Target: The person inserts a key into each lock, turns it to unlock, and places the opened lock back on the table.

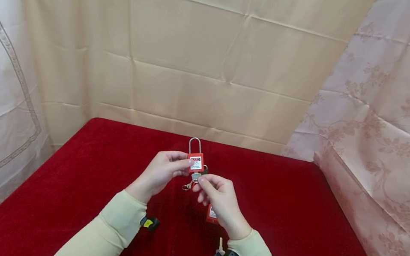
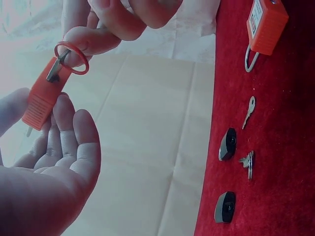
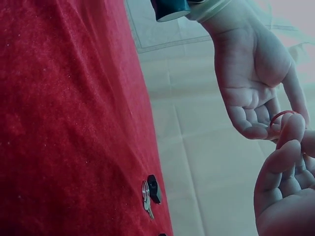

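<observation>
My left hand [image 1: 162, 170] holds a red padlock [image 1: 195, 162] upright between thumb and fingers, its white label facing me and its long metal shackle [image 1: 195, 144] pointing up. The right hand [image 1: 221, 195] pinches a silver key [image 1: 196, 177] at the padlock's underside. In the left wrist view the key [image 2: 55, 71] meets the bottom face of the padlock [image 2: 45, 96], and a red ring [image 2: 82, 50] hangs from it beside the right fingertips. The right wrist view shows both hands meeting at the red ring [image 3: 280, 115]; the padlock is hidden there.
On the red cloth lies a second red padlock [image 1: 212, 215], partly behind my right hand. A loose key [image 1: 220, 246] lies near the right wrist. Two small dark locks [image 2: 228, 144] and a ringed bunch of keys [image 2: 249, 164] lie farther back.
</observation>
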Motion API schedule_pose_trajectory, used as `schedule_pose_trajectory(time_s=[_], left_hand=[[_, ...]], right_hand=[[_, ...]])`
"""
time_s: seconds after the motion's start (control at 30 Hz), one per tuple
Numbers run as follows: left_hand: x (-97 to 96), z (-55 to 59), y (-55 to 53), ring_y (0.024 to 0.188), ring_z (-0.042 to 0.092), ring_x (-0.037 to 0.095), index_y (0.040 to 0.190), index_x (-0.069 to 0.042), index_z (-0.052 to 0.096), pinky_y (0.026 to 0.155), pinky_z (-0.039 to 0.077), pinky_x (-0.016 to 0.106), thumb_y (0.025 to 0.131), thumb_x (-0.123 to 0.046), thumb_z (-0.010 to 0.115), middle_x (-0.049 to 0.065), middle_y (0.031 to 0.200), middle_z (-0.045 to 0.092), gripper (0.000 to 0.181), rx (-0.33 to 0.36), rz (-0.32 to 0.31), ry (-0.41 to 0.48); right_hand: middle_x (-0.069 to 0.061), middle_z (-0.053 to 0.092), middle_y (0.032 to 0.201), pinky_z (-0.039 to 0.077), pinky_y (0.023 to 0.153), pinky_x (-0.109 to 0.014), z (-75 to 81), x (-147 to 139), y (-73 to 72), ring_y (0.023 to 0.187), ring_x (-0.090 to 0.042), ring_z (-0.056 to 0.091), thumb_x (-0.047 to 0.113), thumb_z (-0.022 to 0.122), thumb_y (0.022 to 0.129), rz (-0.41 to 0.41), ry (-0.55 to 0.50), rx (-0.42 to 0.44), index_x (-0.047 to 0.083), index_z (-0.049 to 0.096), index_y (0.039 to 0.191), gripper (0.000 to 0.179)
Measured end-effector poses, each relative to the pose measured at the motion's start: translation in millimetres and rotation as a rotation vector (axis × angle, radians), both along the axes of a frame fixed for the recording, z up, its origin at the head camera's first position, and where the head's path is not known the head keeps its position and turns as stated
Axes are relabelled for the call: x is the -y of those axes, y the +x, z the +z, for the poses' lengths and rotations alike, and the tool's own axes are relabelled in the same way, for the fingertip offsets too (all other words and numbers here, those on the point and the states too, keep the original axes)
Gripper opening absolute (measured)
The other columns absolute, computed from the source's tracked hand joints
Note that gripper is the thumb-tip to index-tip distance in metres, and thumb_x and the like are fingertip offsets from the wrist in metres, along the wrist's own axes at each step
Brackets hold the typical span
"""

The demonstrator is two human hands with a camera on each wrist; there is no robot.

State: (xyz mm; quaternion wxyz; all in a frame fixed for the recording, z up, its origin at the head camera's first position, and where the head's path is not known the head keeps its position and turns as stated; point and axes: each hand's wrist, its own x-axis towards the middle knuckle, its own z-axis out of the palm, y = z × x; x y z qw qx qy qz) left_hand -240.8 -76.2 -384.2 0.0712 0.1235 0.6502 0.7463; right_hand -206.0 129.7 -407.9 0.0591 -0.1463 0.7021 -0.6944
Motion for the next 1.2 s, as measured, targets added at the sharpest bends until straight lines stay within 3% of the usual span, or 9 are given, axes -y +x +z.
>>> schedule_pose_trajectory(time_s=[0.23,0.47,0.73,0.9,1.2], left_hand=[[-1.8,0.4,0.3,0.090,0.067,0.029,0.121,0.008,0.066,0.084,0.057,0.036,0.096,-0.011,0.071,0.018,0.107,0.070,0.032,-0.005,0.000,0.013],[-4.8,-1.8,-0.1,0.086,0.067,0.022,0.120,0.010,0.066,0.081,0.057,0.034,0.096,-0.007,0.069,0.018,0.107,0.069,0.031,0.000,-0.001,0.032],[-7.7,-3.0,1.6,0.088,0.069,0.019,0.123,0.014,0.063,0.083,0.057,0.032,0.097,-0.003,0.065,0.015,0.106,0.072,0.032,-0.009,-0.041,0.051],[-6.7,-3.3,1.7,0.093,0.069,0.021,0.125,0.012,0.063,0.088,0.057,0.035,0.098,-0.006,0.065,0.017,0.110,0.071,0.033,-0.016,-0.065,0.032],[-6.2,-3.9,1.2,0.091,0.069,0.022,0.125,0.011,0.064,0.086,0.057,0.033,0.097,-0.007,0.067,0.015,0.109,0.072,0.034,-0.011,-0.062,0.022]], right_hand=[[-0.007,0.068,0.081,0.048,0.055,-0.023,-4.0,-1.9,-3.3,0.059,-0.011,0.056,0.021,0.063,0.103,0.078,-0.151,0.103,0.004,0.070,0.101,0.018],[0.000,0.065,0.075,0.048,0.058,-0.024,-6.7,-1.6,-5.2,0.059,-0.008,0.056,0.014,0.053,0.107,0.171,-0.288,0.229,0.010,0.066,0.093,0.019],[0.002,0.063,0.080,0.050,0.066,-0.024,-9.6,-1.9,-5.1,0.064,-0.006,0.058,0.007,0.039,0.109,0.384,-0.476,0.363,0.009,0.062,0.100,0.025],[0.002,0.063,0.081,0.050,0.067,-0.025,-10.3,-2.9,-5.3,0.065,-0.006,0.059,0.008,0.036,0.109,0.435,-0.499,0.374,0.009,0.060,0.101,0.025],[0.002,0.063,0.078,0.050,0.065,-0.024,-11.0,-2.9,-5.7,0.061,-0.006,0.059,0.010,0.041,0.109,0.427,-0.457,0.338,0.008,0.061,0.099,0.023]])
